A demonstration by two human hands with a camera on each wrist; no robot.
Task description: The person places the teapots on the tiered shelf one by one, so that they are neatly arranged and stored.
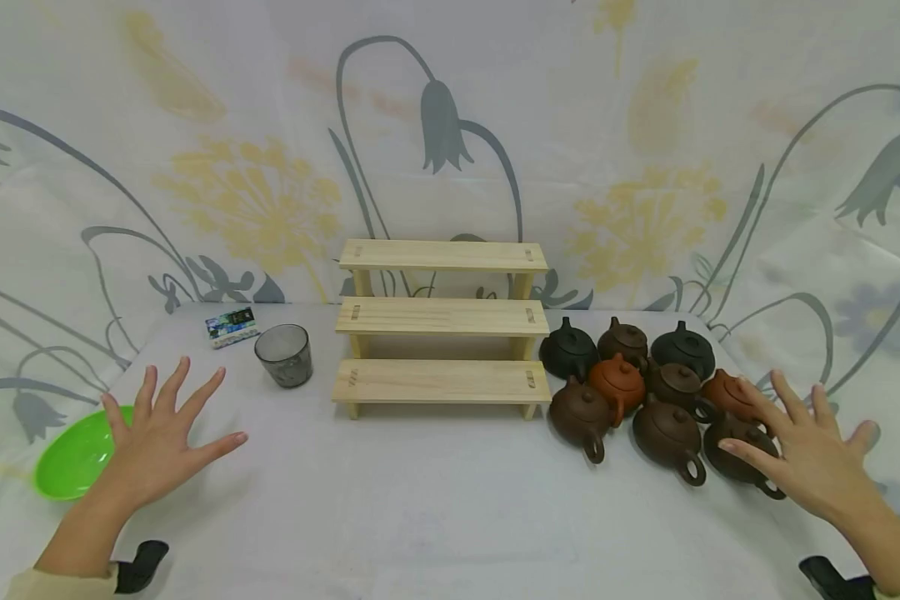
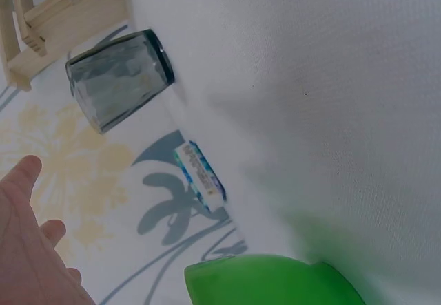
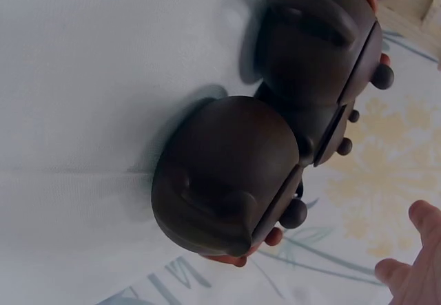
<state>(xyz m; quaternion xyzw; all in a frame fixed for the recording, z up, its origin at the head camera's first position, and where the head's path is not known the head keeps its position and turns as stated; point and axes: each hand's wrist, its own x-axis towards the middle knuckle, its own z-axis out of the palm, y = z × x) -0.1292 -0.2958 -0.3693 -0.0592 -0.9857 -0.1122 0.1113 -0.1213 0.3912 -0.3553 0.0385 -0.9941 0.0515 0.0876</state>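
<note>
My left hand (image 1: 153,454) is held above the table with its fingers spread, holding nothing. Beneath and beside it lies a green bowl (image 1: 67,467), partly covered by the hand. My right hand (image 1: 817,454), fingers also spread, hovers at the right edge of a cluster of small teapots. Nearest to it are a dark brown teapot (image 1: 735,450), partly behind its fingers, and a reddish-brown teapot (image 1: 727,392). An orange-red teapot (image 1: 618,385) sits among several brown and black ones. In the right wrist view a dark teapot (image 3: 227,160) shows its handle toward the camera.
A three-step wooden stand (image 1: 442,381) occupies the middle of the table, its steps bare. Left of it are a grey see-through glass (image 1: 285,358) and a small printed box (image 1: 232,327). Behind the table hangs a flower-patterned cloth (image 1: 442,192).
</note>
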